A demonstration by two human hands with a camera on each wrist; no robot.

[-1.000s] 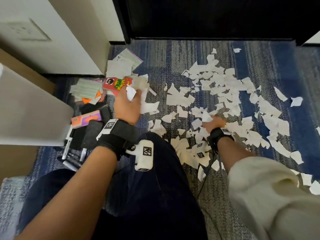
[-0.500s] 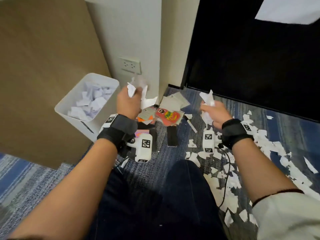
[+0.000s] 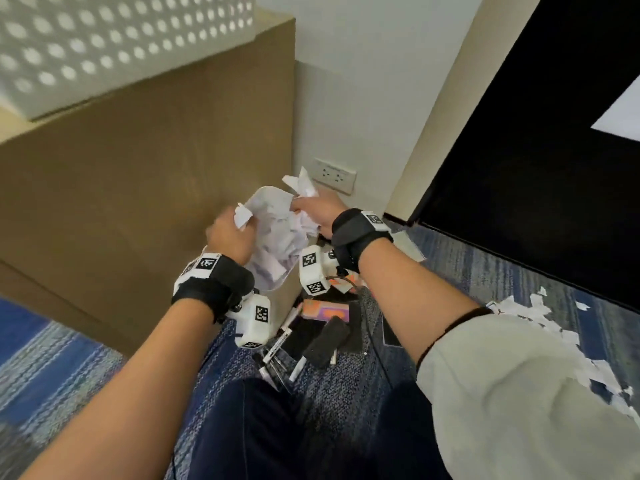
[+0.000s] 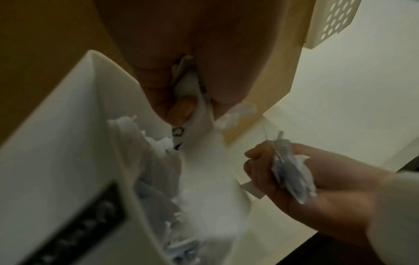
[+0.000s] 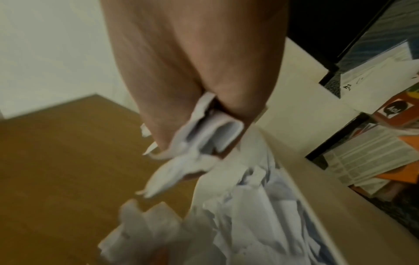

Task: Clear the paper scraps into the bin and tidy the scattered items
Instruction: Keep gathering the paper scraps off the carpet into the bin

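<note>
Both hands hover over a white, smooth-walled plastic bin (image 3: 266, 287) heaped with crumpled paper, set against a brown cardboard box (image 3: 145, 161). The left hand (image 3: 230, 237) clenches a wad of torn white paper scraps (image 3: 244, 216); the right hand (image 3: 320, 209) grips another creased bunch (image 3: 301, 183). More ragged scraps (image 3: 540, 317) litter the blue striped carpet (image 3: 485, 271) beside scattered markers (image 3: 277, 344) and a black felt eraser (image 3: 327, 341).
</note>
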